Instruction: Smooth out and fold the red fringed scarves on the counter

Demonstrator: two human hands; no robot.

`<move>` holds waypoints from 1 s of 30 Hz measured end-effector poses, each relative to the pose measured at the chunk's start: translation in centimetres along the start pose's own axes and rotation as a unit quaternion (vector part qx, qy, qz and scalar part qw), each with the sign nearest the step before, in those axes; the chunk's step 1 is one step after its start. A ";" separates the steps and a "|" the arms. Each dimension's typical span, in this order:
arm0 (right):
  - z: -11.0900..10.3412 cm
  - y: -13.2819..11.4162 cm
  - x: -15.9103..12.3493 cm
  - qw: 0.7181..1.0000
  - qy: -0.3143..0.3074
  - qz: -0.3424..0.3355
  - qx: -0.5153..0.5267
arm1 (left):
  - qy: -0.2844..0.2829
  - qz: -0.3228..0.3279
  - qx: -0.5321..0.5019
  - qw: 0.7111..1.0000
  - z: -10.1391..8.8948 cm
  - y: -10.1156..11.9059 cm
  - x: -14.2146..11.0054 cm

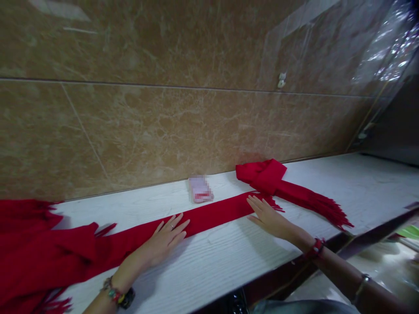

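Here, both the left hand (165,239) and right hand (270,218) press loosely spread, unclenched fingers on a flat, red fringed scarf (209,216) across white wood-grained tabletop (222,257)

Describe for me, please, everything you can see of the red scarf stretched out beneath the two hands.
The scarf is plain red, looks like soft fabric, and has a fringe at its right end. It lies as a long, narrow, mostly smooth strip on the white surface. The left hand rests flat partway along it; the right hand's fingers are at the fringed end. Leftward it runs into bunched red cloth, so its other end cannot be made out.
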State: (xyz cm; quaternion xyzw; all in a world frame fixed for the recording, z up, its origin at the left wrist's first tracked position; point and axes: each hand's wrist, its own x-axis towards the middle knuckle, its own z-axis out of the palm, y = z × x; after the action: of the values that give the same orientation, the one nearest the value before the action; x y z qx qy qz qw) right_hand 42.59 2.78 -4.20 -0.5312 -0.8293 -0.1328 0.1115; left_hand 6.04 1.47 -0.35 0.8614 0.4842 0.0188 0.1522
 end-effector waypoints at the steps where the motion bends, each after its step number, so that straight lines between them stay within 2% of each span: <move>1: -0.7 -1.3 0.5 1.000 0.016 -0.022 0.009 | 0.023 0.002 -0.009 1.000 -0.3 -0.4 0.4; 4: -2.8 -6.7 2.5 0.994 0.026 -0.096 0.052 | 0.085 -0.002 -0.016 0.996 -1.7 -1.7 2.3; 7: -3.8 -11.7 4.3 0.986 0.013 -0.157 0.061 | 0.050 -0.021 -0.036 0.998 -3.0 -2.3 4.4; 10: -3.6 -14.3 5.3 0.980 0.006 -0.199 0.017 | 0.000 -0.038 -0.054 0.998 -3.6 -2.7 6.0; 18: -3.3 -15.2 6.1 0.971 -0.003 -0.239 -0.019 | -0.088 -0.032 -0.135 0.986 -4.4 -2.2 8.4; 24: -2.9 -15.4 6.1 0.961 0.031 -0.273 -0.033 | -0.117 -0.028 -0.179 0.976 -4.7 -1.7 9.4; 30: -2.4 -14.3 5.8 0.953 0.064 -0.294 -0.025 | -0.105 -0.015 -0.231 0.967 -4.7 -1.5 9.5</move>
State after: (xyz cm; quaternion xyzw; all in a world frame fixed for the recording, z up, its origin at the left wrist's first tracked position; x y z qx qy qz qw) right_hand 27.29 1.18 -1.50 -0.2565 -0.9365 -0.2140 0.1067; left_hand 9.01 11.37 2.66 0.7929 0.4607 0.0371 0.3972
